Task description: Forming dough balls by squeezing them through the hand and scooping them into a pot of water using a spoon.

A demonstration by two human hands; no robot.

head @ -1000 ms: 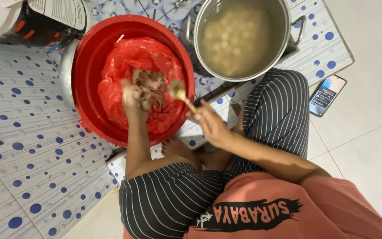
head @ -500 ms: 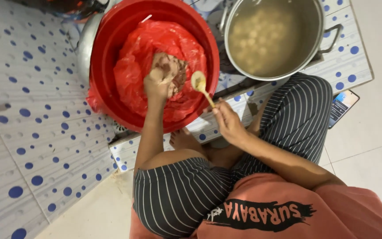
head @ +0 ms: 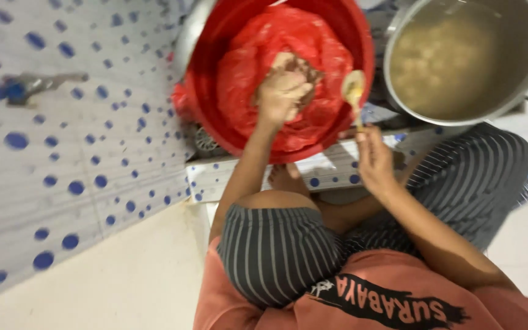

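A big red basin (head: 215, 122) lined with a red plastic bag (head: 258, 55) sits in front of me. My left hand (head: 282, 91) is inside it, fingers closed around a lump of brownish dough or meat paste (head: 300, 66). My right hand (head: 374, 159) holds a spoon (head: 354, 91) upright over the basin's right rim, its bowl coated with pale paste. To the right stands a large metal pot (head: 398, 91) of cloudy broth with pale round balls floating in it.
I sit cross-legged in striped shorts on a white mat with blue dots (head: 62, 153). A metal lid edge (head: 187, 36) shows behind the basin's left side. A small dark object (head: 25, 85) lies on the mat at left. Pale tiled floor (head: 111, 281) is below.
The view has swung left and closer, with blur. My left hand stays in the basin gripping the paste; the spoon stays at the basin's right rim. The phone has left the view.
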